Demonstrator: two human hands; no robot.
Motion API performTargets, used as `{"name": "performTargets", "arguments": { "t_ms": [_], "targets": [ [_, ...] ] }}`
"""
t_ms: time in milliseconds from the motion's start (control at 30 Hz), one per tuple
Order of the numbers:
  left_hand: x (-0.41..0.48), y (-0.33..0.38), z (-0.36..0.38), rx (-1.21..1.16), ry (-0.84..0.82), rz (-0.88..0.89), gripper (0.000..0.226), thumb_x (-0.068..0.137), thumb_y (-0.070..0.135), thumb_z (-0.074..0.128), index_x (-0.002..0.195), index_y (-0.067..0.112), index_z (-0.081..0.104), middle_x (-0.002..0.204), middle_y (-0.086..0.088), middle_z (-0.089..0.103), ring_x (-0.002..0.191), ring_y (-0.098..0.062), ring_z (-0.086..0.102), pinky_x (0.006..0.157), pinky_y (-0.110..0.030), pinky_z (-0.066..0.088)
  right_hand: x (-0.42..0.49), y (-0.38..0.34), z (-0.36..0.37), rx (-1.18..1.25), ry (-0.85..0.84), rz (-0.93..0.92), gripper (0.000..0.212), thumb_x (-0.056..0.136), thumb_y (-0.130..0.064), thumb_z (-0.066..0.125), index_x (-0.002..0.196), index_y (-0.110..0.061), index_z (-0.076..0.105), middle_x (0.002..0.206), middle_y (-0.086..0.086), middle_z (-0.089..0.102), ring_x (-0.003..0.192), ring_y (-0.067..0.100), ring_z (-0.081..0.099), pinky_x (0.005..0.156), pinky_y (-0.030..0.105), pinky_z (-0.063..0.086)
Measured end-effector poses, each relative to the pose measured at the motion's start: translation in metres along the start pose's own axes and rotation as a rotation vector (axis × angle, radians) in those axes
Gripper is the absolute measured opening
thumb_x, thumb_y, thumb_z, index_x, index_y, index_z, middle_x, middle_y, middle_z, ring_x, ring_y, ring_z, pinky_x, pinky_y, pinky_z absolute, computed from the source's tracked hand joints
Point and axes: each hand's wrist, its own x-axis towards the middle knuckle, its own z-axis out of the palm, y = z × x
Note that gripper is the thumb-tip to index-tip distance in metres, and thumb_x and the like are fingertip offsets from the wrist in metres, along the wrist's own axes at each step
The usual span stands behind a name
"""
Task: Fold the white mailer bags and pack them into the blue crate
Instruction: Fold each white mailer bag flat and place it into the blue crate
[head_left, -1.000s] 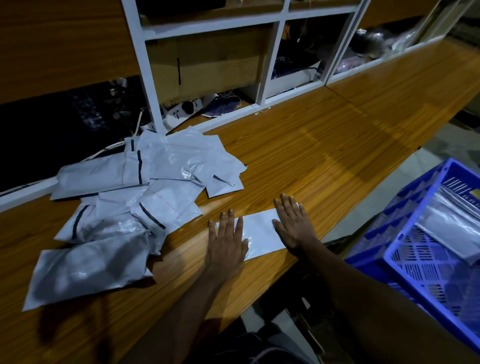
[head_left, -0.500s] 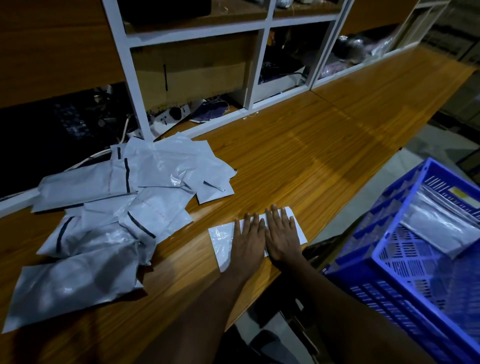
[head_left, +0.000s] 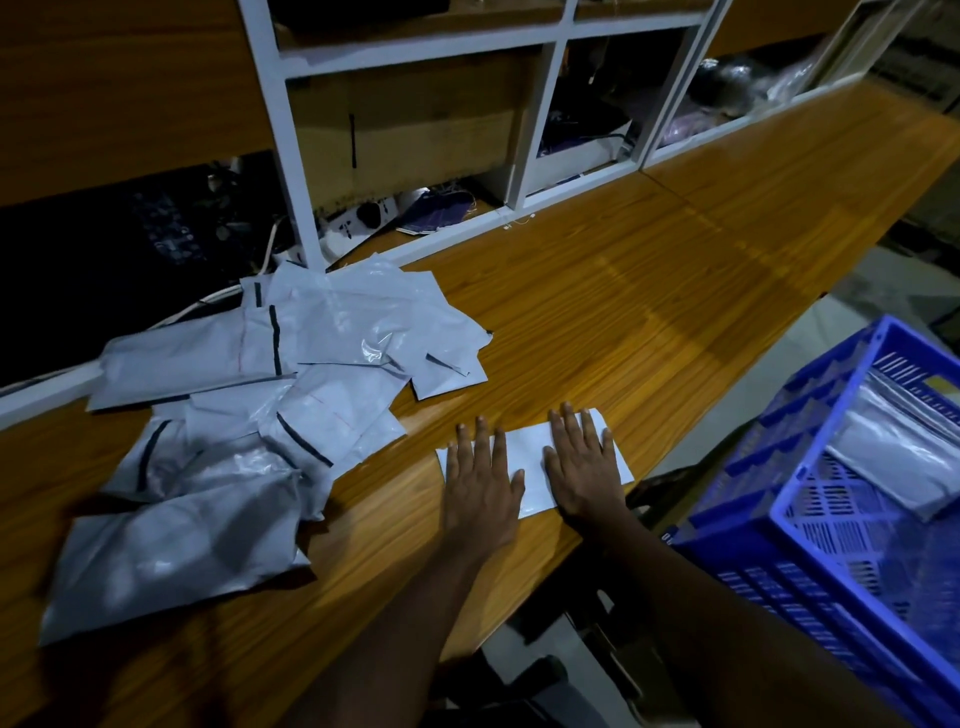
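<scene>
Both hands flat, palms down, fingers spread, pressing one folded white mailer bag (head_left: 530, 467) against the wooden surface (head_left: 623, 291) near its front edge. Left hand (head_left: 480, 480) on the bag's left part, right hand (head_left: 584, 467) on its right part, hands apart with a strip of white bag showing between them. Not gripping, just laid open on top. Bag lying flat, long side roughly parallel to the surface edge, near corner close to that edge. To the left, loose pile of unfolded white mailer bags (head_left: 249, 415) spread over the surface, some overlapping, several showing dark adhesive strips; nearest bag of the pile close to the left hand but not touching the pressed bag. Blue crate (head_left: 789, 519) at lower right, below surface level and beside its edge, lattice walls and floor visible. Inside the crate, a pale bag-like item (head_left: 893, 457) lying against the far side; cannot tell whether it is a folded mailer or another plastic bag. Behind the surface, white-framed shelving (head_left: 545, 130) with a cardboard box (head_left: 415, 130) in one bay, dark clutter in others. White power strip (head_left: 358, 221) with cable at the shelf base. Scene dim, details in the back compartments hard to read.
</scene>
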Motion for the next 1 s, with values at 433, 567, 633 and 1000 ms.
{"name": "performTargets", "arguments": {
  "t_ms": [433, 567, 633, 1000],
  "targets": [
    [-0.016, -0.026, -0.014, 0.036, -0.023, 0.051, 0.07, 0.099, 0.047, 0.02, 0.151, 0.004, 0.037, 0.16, -0.024, 0.024, 0.148, -0.039, 0.025, 0.117, -0.054, 0.028, -0.002, 0.0, -0.006, -0.132, -0.039, 0.069, 0.084, 0.092, -0.062, -0.013, 0.16, -0.017, 0.007, 0.167, 0.007, 0.003, 0.153, 0.033, -0.003, 0.118, 0.059, 0.0],
    [-0.019, -0.035, -0.021, 0.041, -0.041, 0.117, 0.07, 0.096, 0.045, 0.026, 0.149, 0.002, 0.041, 0.159, -0.023, 0.029, 0.146, -0.037, 0.032, 0.114, -0.056, 0.033, -0.006, -0.01, -0.013, -0.132, 0.009, 0.08, 0.079, 0.1, -0.052, -0.002, 0.152, -0.004, 0.032, 0.159, 0.021, 0.029, 0.147, 0.043, 0.022, 0.115, 0.064, 0.017],
    [-0.022, -0.041, -0.021, 0.052, -0.04, 0.167, 0.071, 0.094, 0.044, 0.03, 0.149, 0.001, 0.04, 0.159, -0.021, 0.03, 0.145, -0.036, 0.035, 0.113, -0.058, 0.033, -0.009, -0.027, -0.018, -0.024, 0.077, -0.067, 0.076, 0.104, -0.047, 0.001, 0.146, 0.0, 0.042, 0.153, 0.025, 0.037, 0.143, 0.045, 0.032, 0.113, 0.066, 0.027],
    [-0.038, -0.071, -0.02, 0.075, -0.078, 0.209, 0.095, 0.095, 0.075, 0.013, 0.149, 0.002, 0.041, 0.159, -0.017, 0.032, 0.146, -0.032, 0.033, 0.112, -0.058, 0.018, -0.008, -0.054, 0.009, -0.023, -0.044, -0.393, 0.071, 0.102, -0.059, 0.0, 0.159, -0.019, 0.013, 0.166, 0.0, 0.005, 0.154, 0.022, -0.002, 0.122, 0.049, 0.002]
  ]
}}
